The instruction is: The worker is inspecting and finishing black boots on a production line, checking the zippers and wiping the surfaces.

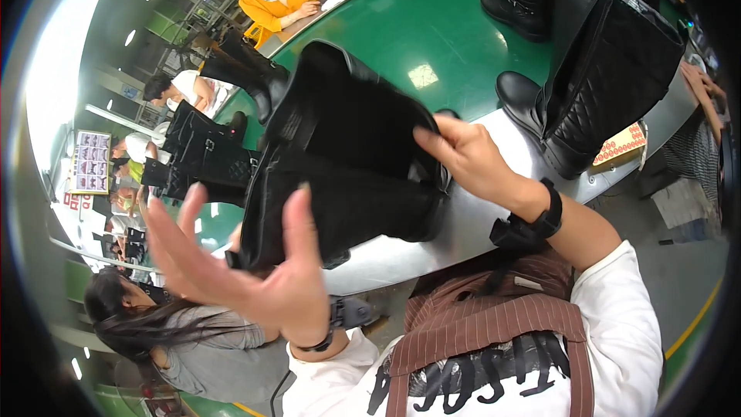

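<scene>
A tall black boot (340, 205) is tilted in front of me, its wide shaft gaping toward the upper left and its dark lining showing. My right hand (475, 158) pinches the boot's edge on the right side, thumb and fingers closed on it. Nearer to me and to the left, my left hand (247, 270) is held up with fingers spread, slightly blurred and holding nothing. It overlaps the near edge of the shaft in the picture; whether it touches the boot I cannot tell. The boot's foot is mostly hidden.
A quilted black boot (610, 85) stands at the right by a printed carton (621, 147). More black boots (208, 154) lie to the left. Beneath runs a metal edge (370, 270) along a green belt (370, 23). A person in grey (216, 347) sits close at my left; others sit farther off.
</scene>
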Available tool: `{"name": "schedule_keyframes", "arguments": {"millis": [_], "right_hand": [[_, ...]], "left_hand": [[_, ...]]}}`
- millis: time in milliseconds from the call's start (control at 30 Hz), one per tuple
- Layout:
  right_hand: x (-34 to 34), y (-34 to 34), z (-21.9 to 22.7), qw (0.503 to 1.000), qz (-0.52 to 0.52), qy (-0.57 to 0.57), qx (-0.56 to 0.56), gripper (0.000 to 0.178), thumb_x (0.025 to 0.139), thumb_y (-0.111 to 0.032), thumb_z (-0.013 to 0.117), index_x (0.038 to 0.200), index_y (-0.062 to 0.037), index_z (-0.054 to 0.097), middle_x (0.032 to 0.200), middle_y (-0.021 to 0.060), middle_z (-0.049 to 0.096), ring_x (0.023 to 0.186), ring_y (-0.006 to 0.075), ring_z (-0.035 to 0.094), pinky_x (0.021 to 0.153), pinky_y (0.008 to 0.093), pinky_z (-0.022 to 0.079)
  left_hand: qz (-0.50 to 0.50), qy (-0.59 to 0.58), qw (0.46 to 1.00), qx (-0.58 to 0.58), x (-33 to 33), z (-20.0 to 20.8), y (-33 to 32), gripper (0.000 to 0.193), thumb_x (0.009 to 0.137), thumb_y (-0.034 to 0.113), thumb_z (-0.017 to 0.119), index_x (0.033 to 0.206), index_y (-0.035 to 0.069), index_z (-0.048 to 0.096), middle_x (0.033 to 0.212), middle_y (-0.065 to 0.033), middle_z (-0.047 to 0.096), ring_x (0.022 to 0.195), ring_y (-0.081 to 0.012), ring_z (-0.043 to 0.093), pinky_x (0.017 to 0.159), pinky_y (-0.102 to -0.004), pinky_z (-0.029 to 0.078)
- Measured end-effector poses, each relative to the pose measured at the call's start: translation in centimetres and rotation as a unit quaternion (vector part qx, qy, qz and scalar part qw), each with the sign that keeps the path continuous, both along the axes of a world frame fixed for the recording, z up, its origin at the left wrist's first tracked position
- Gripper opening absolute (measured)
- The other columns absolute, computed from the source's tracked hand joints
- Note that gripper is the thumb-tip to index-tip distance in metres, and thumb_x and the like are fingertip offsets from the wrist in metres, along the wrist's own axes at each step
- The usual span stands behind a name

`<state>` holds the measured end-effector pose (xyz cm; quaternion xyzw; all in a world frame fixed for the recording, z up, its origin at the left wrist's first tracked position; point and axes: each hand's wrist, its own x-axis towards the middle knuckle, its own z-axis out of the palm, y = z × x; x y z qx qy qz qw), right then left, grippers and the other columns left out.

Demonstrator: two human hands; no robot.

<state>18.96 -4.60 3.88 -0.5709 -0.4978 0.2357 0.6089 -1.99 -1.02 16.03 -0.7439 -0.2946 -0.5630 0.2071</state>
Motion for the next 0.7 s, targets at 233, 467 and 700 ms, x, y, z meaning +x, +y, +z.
{"name": "schedule_keyframes", "arguments": {"millis": [233, 467, 700], "right_hand": [[2.2, -4.3, -6.5, 0.992, 0.045, 0.002, -0.121, 0.024, 0.086, -0.021, 0.068, 0.100, -0.0014, 0.067, 0.088, 0.0097, 0.070, 0.074, 0.0176, 0.066, 0.071, 0.0297, 0.052], [-0.3, -2.5, -10.3, 0.966, 0.109, 0.008, -0.233, 0.027, 0.090, -0.021, 0.063, 0.094, 0.0054, 0.061, 0.080, 0.0151, 0.068, 0.068, 0.0204, 0.068, 0.061, 0.0320, 0.052], [0.8, -1.5, -10.5, 0.881, 0.251, 0.208, -0.342, 0.031, 0.097, -0.026, 0.052, 0.078, -0.0021, 0.060, 0.066, 0.0024, 0.058, 0.052, 0.0086, 0.053, 0.050, 0.0238, 0.043]], "left_hand": [[-0.210, 0.000, 0.920, -0.330, 1.3, -14.8, 1.0, 0.097, 0.062, 0.013, 0.089, 0.137, -0.004, 0.030, 0.133, -0.0160, 0.044, 0.118, -0.0258, 0.048, 0.097, -0.0336, 0.042], [-0.293, -0.092, 0.657, -0.689, 1.5, -22.6, -0.3, 0.046, 0.070, 0.002, 0.080, 0.110, -0.004, 0.060, 0.105, -0.0092, 0.065, 0.093, -0.0167, 0.063, 0.084, -0.0293, 0.050], [-0.305, -0.109, 0.694, -0.643, 1.6, -23.6, -0.2, 0.040, 0.073, 0.001, 0.078, 0.109, -0.004, 0.061, 0.104, -0.0093, 0.066, 0.092, -0.0161, 0.064, 0.083, -0.0294, 0.051]]}}
